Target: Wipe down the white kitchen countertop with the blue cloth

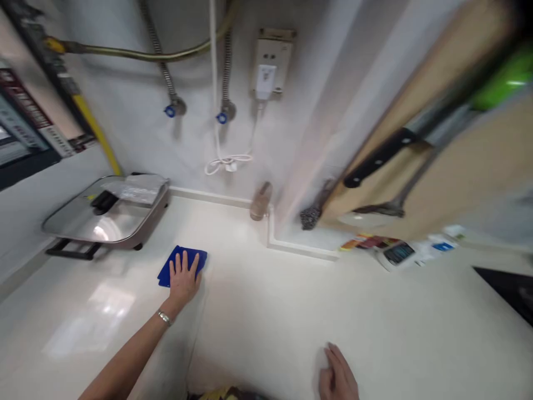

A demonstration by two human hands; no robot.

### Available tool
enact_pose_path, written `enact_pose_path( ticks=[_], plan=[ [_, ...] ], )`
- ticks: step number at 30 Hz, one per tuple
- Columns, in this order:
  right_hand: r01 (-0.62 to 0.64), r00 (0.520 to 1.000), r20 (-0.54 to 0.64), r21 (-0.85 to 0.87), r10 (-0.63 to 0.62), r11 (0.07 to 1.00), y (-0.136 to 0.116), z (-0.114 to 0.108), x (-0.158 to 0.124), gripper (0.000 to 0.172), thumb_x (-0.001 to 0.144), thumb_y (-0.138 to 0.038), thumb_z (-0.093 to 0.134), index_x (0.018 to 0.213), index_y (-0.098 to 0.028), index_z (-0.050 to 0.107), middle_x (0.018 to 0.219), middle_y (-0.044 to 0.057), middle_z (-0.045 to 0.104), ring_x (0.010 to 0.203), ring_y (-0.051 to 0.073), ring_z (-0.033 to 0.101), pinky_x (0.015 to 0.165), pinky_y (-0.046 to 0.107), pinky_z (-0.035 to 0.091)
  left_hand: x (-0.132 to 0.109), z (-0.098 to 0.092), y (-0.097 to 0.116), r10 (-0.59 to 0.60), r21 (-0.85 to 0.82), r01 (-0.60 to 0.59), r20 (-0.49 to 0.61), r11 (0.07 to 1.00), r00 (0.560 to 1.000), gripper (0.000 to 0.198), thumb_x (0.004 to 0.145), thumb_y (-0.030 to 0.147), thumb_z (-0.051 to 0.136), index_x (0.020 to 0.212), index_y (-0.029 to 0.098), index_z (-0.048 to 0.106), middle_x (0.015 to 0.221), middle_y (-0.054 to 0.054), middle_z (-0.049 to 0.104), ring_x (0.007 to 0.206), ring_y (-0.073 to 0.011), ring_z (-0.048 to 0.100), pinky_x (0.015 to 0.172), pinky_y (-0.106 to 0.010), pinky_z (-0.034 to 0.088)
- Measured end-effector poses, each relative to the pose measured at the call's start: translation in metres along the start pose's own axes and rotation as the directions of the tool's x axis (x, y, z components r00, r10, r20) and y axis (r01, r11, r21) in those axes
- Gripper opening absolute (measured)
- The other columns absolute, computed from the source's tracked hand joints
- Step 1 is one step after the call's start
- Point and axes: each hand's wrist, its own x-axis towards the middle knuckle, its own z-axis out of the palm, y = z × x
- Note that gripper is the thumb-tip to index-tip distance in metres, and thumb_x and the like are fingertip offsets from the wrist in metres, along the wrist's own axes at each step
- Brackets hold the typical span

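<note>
My left hand (183, 278) lies flat with fingers spread on a blue cloth (167, 268), pressing it against the white countertop (258, 311). A metal bracelet sits on that wrist. My right hand (338, 378) rests on the countertop near the bottom edge of the view, fingers stretched out and holding nothing.
An electric skillet with a glass lid (109, 214) stands left of the cloth. Behind are the wall with hoses, blue valves (169, 111) and a socket with plug (266, 78). A wooden cutting board (449, 166), a black-handled knife (383, 155) and utensils hang at right. A small kitchen scale (397, 254) sits below them.
</note>
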Motion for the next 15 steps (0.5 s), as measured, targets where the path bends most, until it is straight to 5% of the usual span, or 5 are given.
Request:
enact_pose_path(
  ticks=[6,11,15],
  plan=[
    [-0.038,0.999,-0.023,-0.07,0.037,0.997,-0.022,-0.001,0.005,0.039,0.095,-0.024,0.046,0.131,-0.02,0.059,0.136,0.013,0.063,0.126,0.026,0.061,0.107,0.05,0.055,-0.008,0.015,0.125,0.39,-0.146,-0.386,-0.005,0.911,0.921,0.057,0.094,0.029,0.05,0.151,0.025,0.048,0.165,-0.015,0.029,0.154,-0.0414,0.017,0.122,-0.067,0.02],
    [-0.029,0.998,-0.064,-0.038,0.027,0.999,-0.024,-0.002,0.008,0.038,0.094,-0.018,0.045,0.129,-0.02,0.059,0.134,0.011,0.064,0.127,0.023,0.06,0.107,0.048,0.055,-0.056,0.026,0.236,0.683,-0.361,-0.646,-0.032,0.673,0.73,0.069,0.09,0.027,0.056,0.156,0.03,0.037,0.169,-0.012,0.012,0.155,-0.0404,0.009,0.122,-0.07,0.018],
    [-0.064,0.992,-0.115,-0.039,0.059,0.997,-0.023,-0.001,0.007,0.04,0.094,-0.015,0.043,0.13,-0.02,0.059,0.133,0.012,0.065,0.126,0.023,0.061,0.104,0.048,0.057,-0.089,0.022,0.291,0.818,-0.499,-0.721,-0.042,0.481,0.574,0.081,0.086,0.043,0.064,0.159,0.025,0.032,0.169,-0.017,0.001,0.154,-0.0454,0.002,0.12,-0.074,0.016]
  ],
)
